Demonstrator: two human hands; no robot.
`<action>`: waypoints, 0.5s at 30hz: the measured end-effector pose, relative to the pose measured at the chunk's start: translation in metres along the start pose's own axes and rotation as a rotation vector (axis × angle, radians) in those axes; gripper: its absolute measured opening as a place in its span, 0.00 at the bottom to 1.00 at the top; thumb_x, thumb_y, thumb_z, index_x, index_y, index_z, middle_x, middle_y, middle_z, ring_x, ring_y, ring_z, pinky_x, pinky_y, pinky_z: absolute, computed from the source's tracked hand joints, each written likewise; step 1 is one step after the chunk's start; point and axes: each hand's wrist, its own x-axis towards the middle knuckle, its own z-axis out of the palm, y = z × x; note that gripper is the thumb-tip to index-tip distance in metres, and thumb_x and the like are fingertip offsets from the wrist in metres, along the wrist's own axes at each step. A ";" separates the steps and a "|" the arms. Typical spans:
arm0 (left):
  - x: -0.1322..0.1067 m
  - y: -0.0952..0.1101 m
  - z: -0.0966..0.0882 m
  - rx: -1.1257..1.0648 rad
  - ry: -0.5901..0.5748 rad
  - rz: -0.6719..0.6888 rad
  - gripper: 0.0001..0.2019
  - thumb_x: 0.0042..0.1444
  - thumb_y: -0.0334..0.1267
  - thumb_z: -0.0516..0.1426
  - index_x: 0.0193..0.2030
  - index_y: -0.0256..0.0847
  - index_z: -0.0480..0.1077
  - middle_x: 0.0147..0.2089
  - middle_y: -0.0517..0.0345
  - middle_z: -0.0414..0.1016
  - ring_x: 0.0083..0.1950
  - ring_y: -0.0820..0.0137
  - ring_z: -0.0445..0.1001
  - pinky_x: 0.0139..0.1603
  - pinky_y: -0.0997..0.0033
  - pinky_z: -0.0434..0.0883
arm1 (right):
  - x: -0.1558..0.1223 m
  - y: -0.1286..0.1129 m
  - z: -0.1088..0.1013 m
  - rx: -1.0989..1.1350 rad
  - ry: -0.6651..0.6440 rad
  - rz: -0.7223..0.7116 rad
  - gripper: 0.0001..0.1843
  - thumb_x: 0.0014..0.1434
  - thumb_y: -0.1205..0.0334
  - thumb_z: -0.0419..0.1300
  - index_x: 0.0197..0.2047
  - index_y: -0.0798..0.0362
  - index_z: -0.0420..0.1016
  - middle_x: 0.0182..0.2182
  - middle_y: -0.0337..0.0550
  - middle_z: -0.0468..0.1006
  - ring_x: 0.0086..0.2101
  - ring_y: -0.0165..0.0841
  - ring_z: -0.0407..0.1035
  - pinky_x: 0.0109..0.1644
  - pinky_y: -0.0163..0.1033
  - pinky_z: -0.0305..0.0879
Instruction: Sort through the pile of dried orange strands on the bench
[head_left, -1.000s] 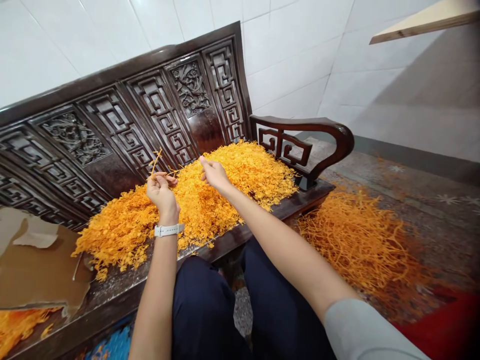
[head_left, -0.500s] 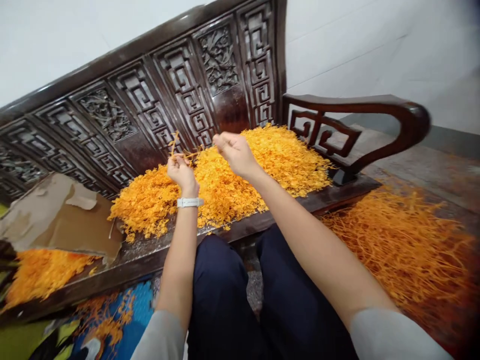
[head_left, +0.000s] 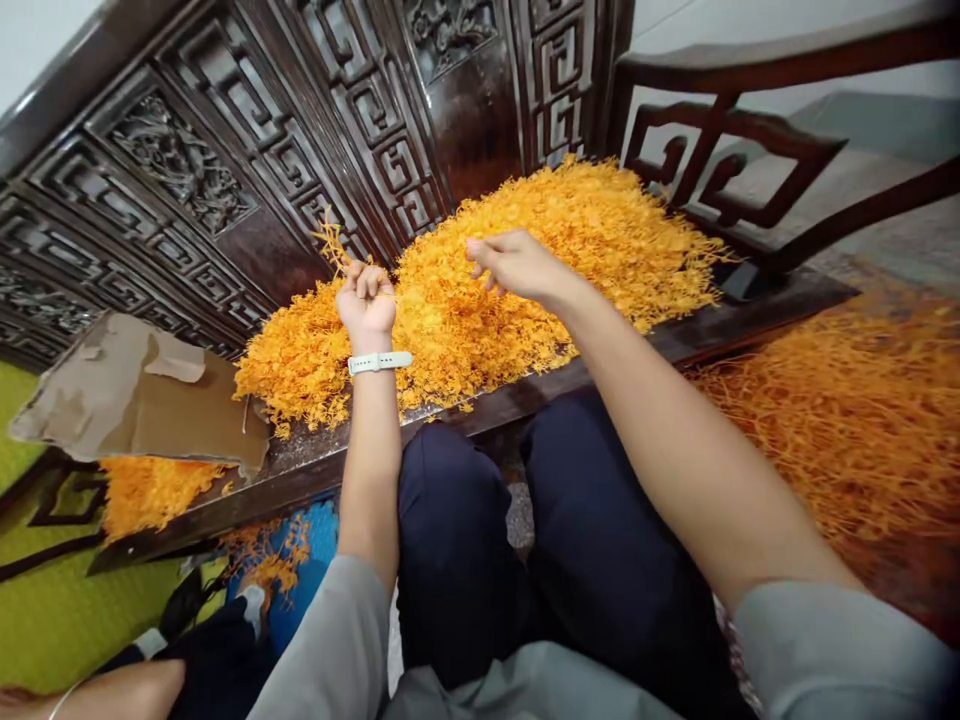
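My left hand [head_left: 366,290], with a pale watch band [head_left: 380,362] at the wrist, is closed around a thin orange sprig [head_left: 330,240] whose branched end sticks up past the fingers. To its right my right hand [head_left: 514,263] hovers over the heap, its thumb and fingers drawn together. Anything between those fingertips is too small to make out. Below and behind both hands spreads a big heap of yellow-orange flowery sprigs [head_left: 465,330] on the seat of a dark carved wooden bench [head_left: 480,130]. The two hands are apart.
A torn cardboard box piece [head_left: 187,405] leans at the left, with more orange sprigs [head_left: 154,490] under it. Long orange stems [head_left: 855,420] lie piled at the right. The bench's armrest [head_left: 735,150] rises behind. Another person's arm [head_left: 127,690] shows at lower left.
The view has tilted down and come closer to the bench. My left hand has turned, its curled fingers now facing me, still with a sprig. My right hand has moved rightward, farther from the left.
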 end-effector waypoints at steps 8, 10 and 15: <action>0.015 0.004 0.012 0.148 -0.039 0.188 0.14 0.76 0.35 0.45 0.38 0.45 0.66 0.34 0.55 0.72 0.38 0.69 0.75 0.45 0.71 0.75 | -0.019 -0.048 0.046 0.258 -0.335 0.013 0.18 0.68 0.47 0.67 0.36 0.52 0.71 0.29 0.39 0.70 0.29 0.30 0.64 0.30 0.35 0.63; 0.007 0.005 0.019 0.232 -0.062 0.148 0.14 0.77 0.42 0.44 0.45 0.47 0.70 0.42 0.52 0.78 0.46 0.66 0.77 0.50 0.67 0.76 | -0.014 -0.041 0.054 0.307 -0.321 -0.016 0.17 0.65 0.54 0.70 0.34 0.52 0.68 0.27 0.37 0.68 0.29 0.28 0.61 0.30 0.35 0.61; -0.027 0.004 0.033 0.488 -0.199 -0.025 0.32 0.68 0.71 0.47 0.53 0.45 0.72 0.57 0.45 0.78 0.57 0.60 0.77 0.54 0.62 0.76 | 0.004 -0.026 0.059 0.373 -0.024 -0.117 0.18 0.66 0.58 0.70 0.35 0.51 0.63 0.29 0.34 0.66 0.32 0.27 0.63 0.35 0.34 0.63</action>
